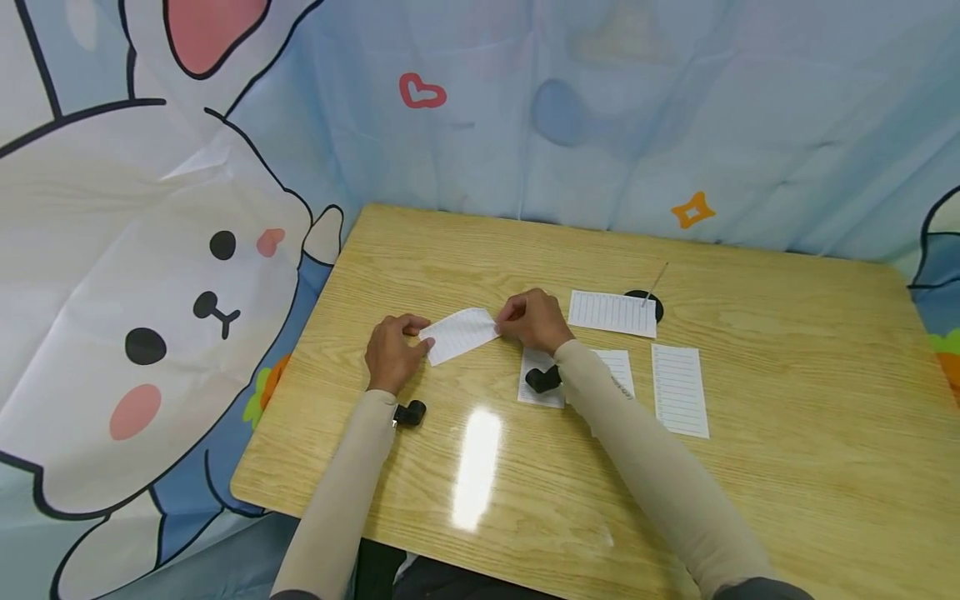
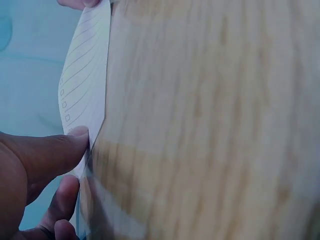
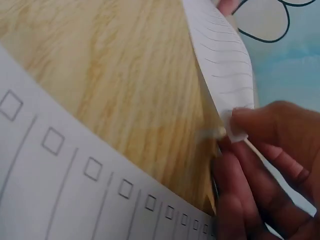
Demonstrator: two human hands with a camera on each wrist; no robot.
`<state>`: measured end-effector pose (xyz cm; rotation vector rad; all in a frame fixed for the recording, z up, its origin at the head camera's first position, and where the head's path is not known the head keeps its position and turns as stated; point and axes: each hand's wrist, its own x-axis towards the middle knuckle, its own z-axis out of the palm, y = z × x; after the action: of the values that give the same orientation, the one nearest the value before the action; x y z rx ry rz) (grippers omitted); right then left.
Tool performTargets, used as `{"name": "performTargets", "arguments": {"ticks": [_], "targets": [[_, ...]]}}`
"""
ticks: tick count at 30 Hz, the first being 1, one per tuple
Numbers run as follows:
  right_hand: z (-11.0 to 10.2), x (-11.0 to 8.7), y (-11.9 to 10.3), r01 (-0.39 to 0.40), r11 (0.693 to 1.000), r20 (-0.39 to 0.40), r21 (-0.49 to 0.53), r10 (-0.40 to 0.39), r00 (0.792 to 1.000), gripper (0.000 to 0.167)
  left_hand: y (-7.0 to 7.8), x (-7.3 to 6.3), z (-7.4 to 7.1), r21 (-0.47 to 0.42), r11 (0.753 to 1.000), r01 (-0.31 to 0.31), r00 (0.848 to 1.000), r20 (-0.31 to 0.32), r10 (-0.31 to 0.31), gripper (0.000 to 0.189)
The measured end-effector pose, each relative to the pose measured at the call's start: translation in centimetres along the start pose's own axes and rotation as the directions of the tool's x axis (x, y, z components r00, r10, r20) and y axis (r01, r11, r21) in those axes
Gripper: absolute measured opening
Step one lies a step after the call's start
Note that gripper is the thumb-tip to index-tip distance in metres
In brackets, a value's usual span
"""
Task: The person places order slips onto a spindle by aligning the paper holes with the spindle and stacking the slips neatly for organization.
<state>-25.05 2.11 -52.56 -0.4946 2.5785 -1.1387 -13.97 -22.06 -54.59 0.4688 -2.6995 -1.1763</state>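
A white checklist slip (image 1: 459,335) with ruled lines and small boxes is stretched between both hands, bowed and tilted above the table. My left hand (image 1: 395,353) pinches its left end between thumb and fingers, the thumb (image 2: 60,155) on the printed face. The other end is pinched by my right hand (image 1: 537,320), where the paper's corner (image 3: 237,131) folds at the fingertips. A pale, blurred small tip (image 3: 216,133) shows beside those fingertips; I cannot tell what it is.
More checklist slips lie on the wooden table (image 1: 787,350): one (image 1: 611,313) beside a black round disc (image 1: 659,310) with a thin stick (image 1: 657,279) over it, one upright slip (image 1: 680,392) at right. Another slip (image 1: 538,392) and a further slip (image 1: 618,367) are partly covered by my right forearm.
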Motion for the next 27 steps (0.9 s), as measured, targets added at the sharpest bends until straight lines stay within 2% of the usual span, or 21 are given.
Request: {"name": "performTargets", "arguments": {"ticks": [6, 11, 14, 17, 20, 27], "targets": [[-0.3, 0.1, 0.3, -0.021, 0.989, 0.083, 0.147, 0.009, 0.997, 0.004, -0.1, 0.3, -0.1, -0.014, 1.0, 0.02, 1.0, 0.024, -0.02, 0.012], [-0.8, 0.0, 0.2, -0.092, 0.94, 0.128, 0.329, 0.052, 0.99, 0.01, -0.2, 0.5, -0.3, -0.143, 0.99, 0.003, 0.999, 0.034, 0.002, 0.01], [-1.4, 0.0, 0.1, -0.136, 0.891, 0.153, 0.432, 0.076, 0.985, 0.015, 0.1, 0.7, -0.3, -0.244, 0.97, -0.013, 0.999, 0.042, 0.024, 0.012], [-2.0, -0.1, 0.2, -0.176, 0.843, 0.178, 0.508, 0.097, 0.979, 0.018, 0.4, 0.8, -0.2, -0.344, 0.939, -0.021, 0.997, 0.06, 0.044, 0.018], [-2.6, -0.2, 0.6, -0.198, 0.812, 0.193, 0.549, 0.108, 0.975, 0.019, 0.8, 0.8, -0.1, -0.421, 0.907, -0.015, 0.996, 0.075, 0.051, 0.025], [-3.7, -0.3, 1.6, -0.209, 0.754, 0.215, 0.623, 0.092, 0.972, 0.019, 1.4, 0.9, 0.1, -0.492, 0.87, -0.044, 0.995, 0.06, 0.084, 0.034]]}}
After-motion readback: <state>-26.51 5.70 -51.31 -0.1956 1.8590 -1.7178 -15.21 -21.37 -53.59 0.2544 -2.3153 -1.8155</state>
